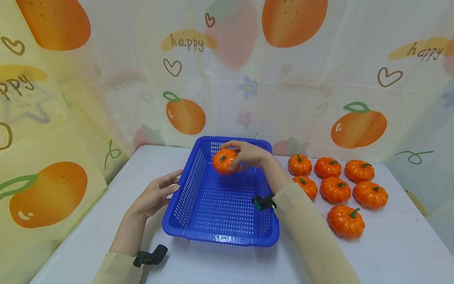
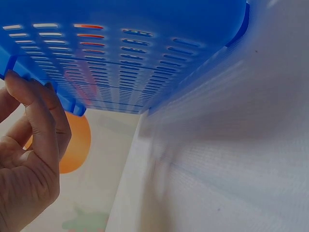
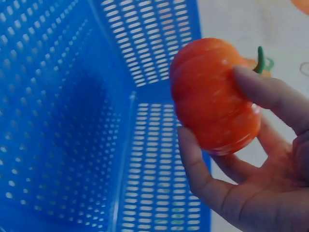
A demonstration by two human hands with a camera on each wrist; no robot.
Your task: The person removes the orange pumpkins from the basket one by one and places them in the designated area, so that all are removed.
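A small orange pumpkin (image 1: 223,161) with a green stem is in my right hand (image 1: 250,154), over the far part of a blue plastic basket (image 1: 221,238). Thumb and fingers grip the pumpkin (image 3: 212,94) around its sides in the right wrist view, above the basket floor. At the basket's left side, my left hand (image 1: 156,195) touches the outside of the rim with its fingertips. The left wrist view shows these fingers (image 2: 41,121) loosely bent against the rim, beside the slotted wall (image 2: 145,58). Inside the basket, no other pumpkin shows.
Several more orange pumpkins (image 1: 335,189) sit in loose rows on the white table (image 1: 397,244), right of the basket. The right forearm partly hides the nearest ones. Behind the table hangs a fruit-printed cloth (image 1: 220,90).
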